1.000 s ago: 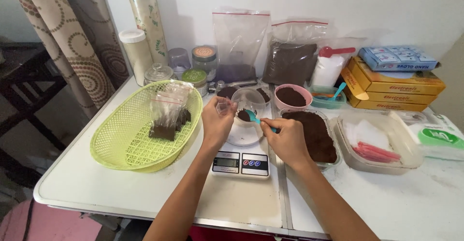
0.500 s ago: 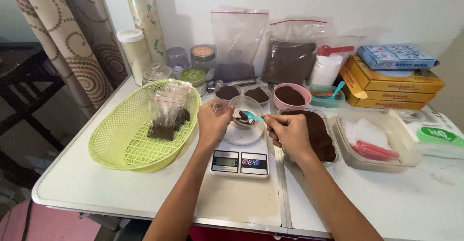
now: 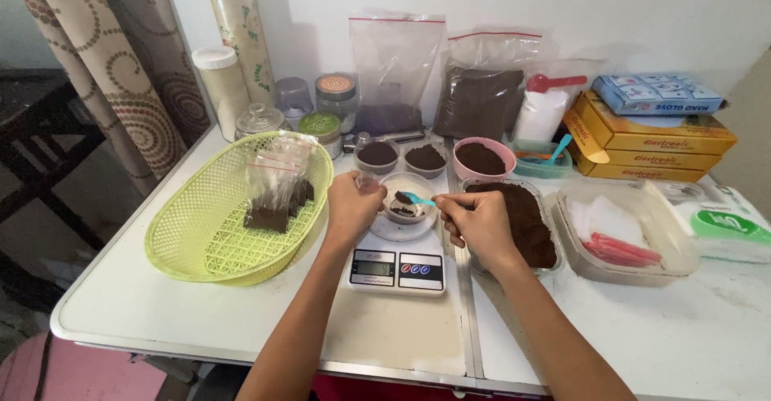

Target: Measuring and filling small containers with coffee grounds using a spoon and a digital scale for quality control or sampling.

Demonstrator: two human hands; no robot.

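Observation:
My left hand (image 3: 351,204) pinches the left rim of a small clear cup (image 3: 407,201) that stands on a white digital scale (image 3: 397,266). Some dark brown powder lies in the cup. My right hand (image 3: 477,223) holds a small blue spoon (image 3: 418,200) with its bowl over the cup. Just right of my right hand sits a clear tub (image 3: 536,236) heaped with the same dark powder. A pink bowl (image 3: 483,158) of powder stands behind it.
A green mesh basket (image 3: 210,232) with small filled plastic bags lies at the left. Two small cups of powder, jars, large zip bags of powder, a paper roll and yellow boxes (image 3: 650,140) line the wall. A clear tray (image 3: 622,232) with white and pink pieces is at the right.
My right hand has drawn the blue spoon from above the cup's far side to over its middle. My left hand stays on the cup's rim.

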